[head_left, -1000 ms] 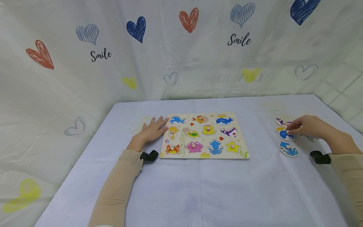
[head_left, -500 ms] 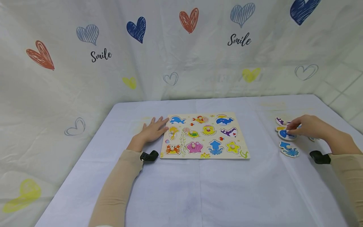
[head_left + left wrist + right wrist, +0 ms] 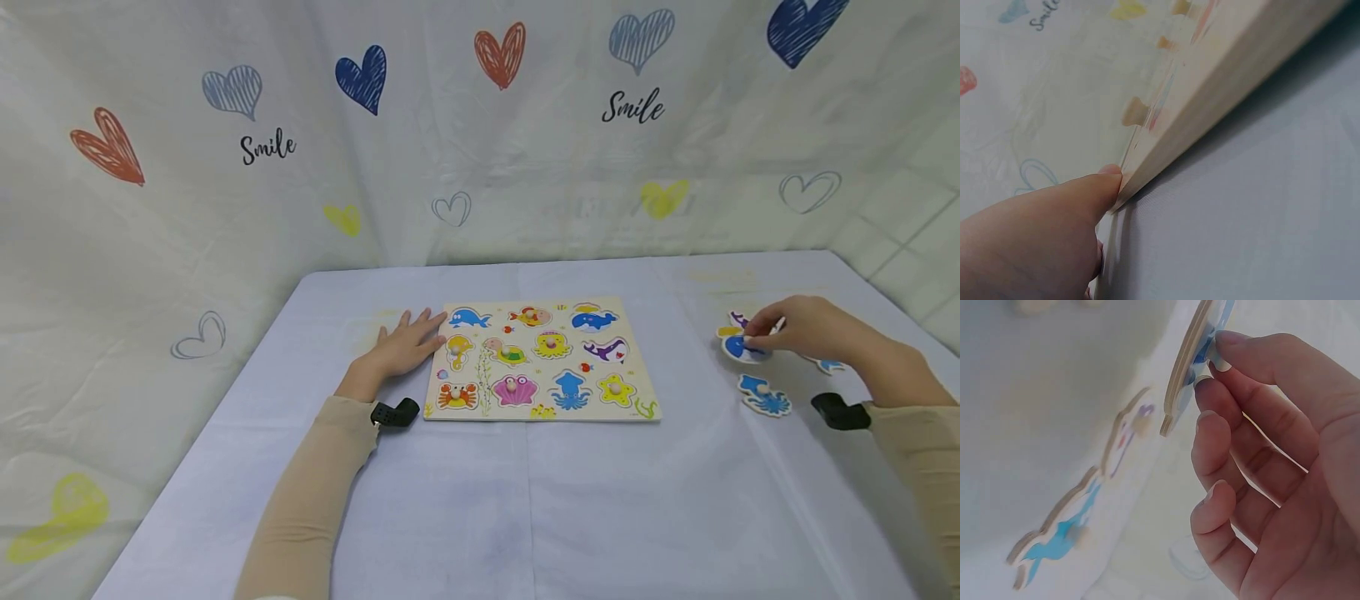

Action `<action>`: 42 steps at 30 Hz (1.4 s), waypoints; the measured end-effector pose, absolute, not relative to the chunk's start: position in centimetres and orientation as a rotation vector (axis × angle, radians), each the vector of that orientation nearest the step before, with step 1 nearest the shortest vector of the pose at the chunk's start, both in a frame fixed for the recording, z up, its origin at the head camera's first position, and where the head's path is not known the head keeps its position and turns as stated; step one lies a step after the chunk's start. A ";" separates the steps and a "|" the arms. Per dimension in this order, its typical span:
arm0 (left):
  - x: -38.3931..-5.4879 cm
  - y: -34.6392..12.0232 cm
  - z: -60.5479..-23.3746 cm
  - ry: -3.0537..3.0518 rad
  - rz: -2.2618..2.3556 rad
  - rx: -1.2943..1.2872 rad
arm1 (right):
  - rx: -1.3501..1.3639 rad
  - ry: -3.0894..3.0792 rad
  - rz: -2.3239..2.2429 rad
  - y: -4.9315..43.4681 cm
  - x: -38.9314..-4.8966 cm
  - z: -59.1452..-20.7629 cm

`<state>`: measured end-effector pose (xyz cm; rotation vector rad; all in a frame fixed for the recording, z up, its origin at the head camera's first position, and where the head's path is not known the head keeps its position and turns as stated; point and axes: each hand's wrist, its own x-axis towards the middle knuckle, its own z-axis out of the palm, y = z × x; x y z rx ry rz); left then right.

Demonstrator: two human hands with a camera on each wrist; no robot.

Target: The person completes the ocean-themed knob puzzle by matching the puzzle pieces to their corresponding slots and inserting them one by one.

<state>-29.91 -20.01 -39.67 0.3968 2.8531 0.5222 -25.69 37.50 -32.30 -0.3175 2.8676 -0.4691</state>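
A wooden sea-animal puzzle board [image 3: 645, 398] lies in the middle of the table, some slots filled with knobbed pieces. My left hand [image 3: 408, 337] rests flat on the cloth with fingers straight, and its thumb [image 3: 1085, 194] touches the board's left edge [image 3: 1210, 106]. To the right of the board, my right hand [image 3: 753, 337] pinches the knob of a blue and yellow puzzle piece [image 3: 733, 345] and holds it tilted just above the cloth. In the right wrist view that piece [image 3: 1186, 372] stands on edge between thumb and fingertips [image 3: 1207, 381].
Loose pieces lie round my right hand: a purple one [image 3: 738, 319], a blue squid [image 3: 763, 396] and a blue one [image 3: 828, 365]. A light cloth covers the table [image 3: 525, 517]. A heart-printed curtain [image 3: 480, 133] hangs behind and to the left.
My right hand has lifted the blue and yellow piece off the cloth and carried it slightly left and up. The left hand and the board have not moved.
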 end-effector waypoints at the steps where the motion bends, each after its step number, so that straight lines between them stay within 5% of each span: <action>1: -29.9 -20.0 -39.7 2.852 0.522 0.398 | -0.334 2.874 -0.464 37.2 -25.7 -32.1; 42: -29.9 -20.1 -39.6 2.849 0.537 0.399 | -0.650 2.908 -0.393 24.4 -28.4 -31.3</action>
